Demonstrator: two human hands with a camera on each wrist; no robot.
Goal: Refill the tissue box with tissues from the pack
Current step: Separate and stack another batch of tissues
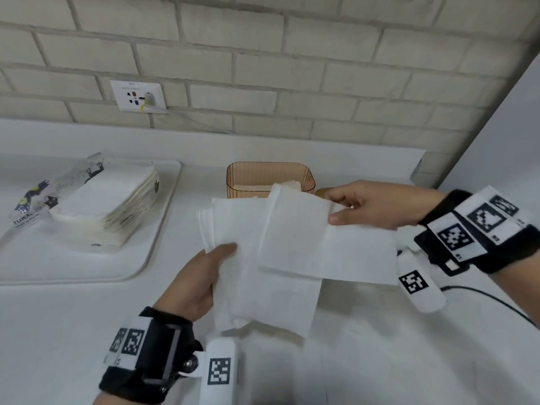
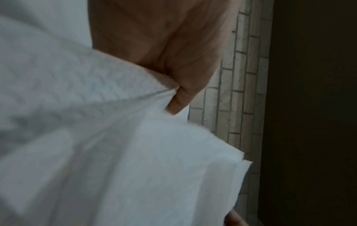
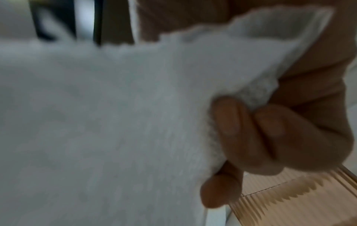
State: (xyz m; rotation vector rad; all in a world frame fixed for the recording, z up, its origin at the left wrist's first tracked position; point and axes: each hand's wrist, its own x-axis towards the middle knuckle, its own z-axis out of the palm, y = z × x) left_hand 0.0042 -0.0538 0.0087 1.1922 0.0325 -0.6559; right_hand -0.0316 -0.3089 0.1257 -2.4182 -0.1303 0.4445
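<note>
White tissues (image 1: 280,252) hang spread out between both my hands above the counter, in front of the amber ribbed tissue box (image 1: 251,178). My left hand (image 1: 201,279) pinches their lower left edge, thumb on top; the left wrist view shows the thumb (image 2: 179,99) pressed on the tissues (image 2: 115,152). My right hand (image 1: 365,206) pinches the upper right edge; the right wrist view shows its fingers (image 3: 251,145) curled round the tissues (image 3: 106,114), with the box (image 3: 289,198) below. The opened tissue pack (image 1: 102,200) lies on a white tray (image 1: 163,229) at the left.
A brick wall with a socket (image 1: 137,96) and a plugged cable runs behind the white counter (image 1: 73,331). A white panel (image 1: 496,127) closes the right side. A black cable (image 1: 491,299) trails from my right wrist.
</note>
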